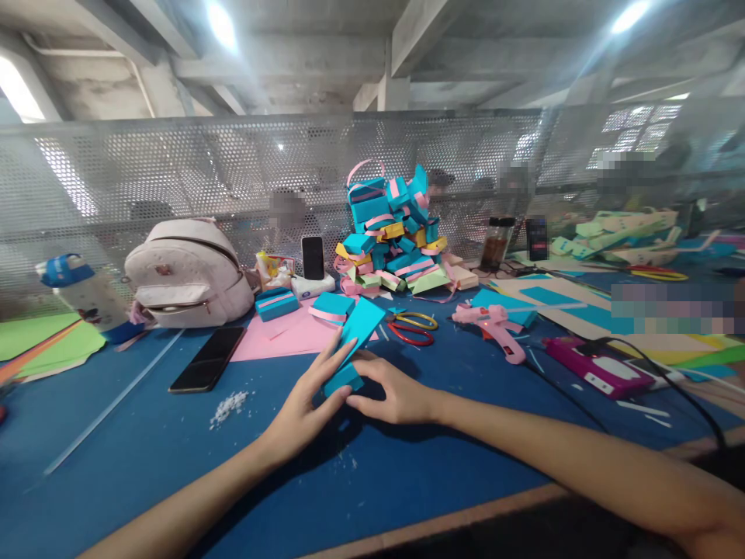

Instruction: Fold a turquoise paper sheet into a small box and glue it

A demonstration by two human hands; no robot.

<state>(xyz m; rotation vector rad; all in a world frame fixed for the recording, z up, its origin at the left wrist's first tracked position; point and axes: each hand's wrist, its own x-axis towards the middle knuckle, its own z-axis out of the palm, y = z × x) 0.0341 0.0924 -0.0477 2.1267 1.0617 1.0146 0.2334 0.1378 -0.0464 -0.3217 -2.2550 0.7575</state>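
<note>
A folded piece of blue paper [362, 324] is held tilted above the blue table [372, 497], between both hands. My left hand [311, 392] grips its left side, thumb below and fingers along the sheet. My right hand [399, 388] pinches the lower right part; some of its fingers are hidden behind the paper. Just beyond lie a small blue paper box with a pink strip [331, 308] and a sheet of pink paper [273, 335]. Scissors with red and yellow handles [413, 334] rest behind my right hand, and a pink hot glue gun [492, 326] is further right.
A pile of blue, pink and yellow paper boxes [372, 213] stands against the perforated metal screen [233, 155]. To the left are a black phone [209, 361], white scraps [230, 407], a pale backpack [186, 268] and a bottle [93, 299]. A purple power bank-like device [597, 366] with cables lies right.
</note>
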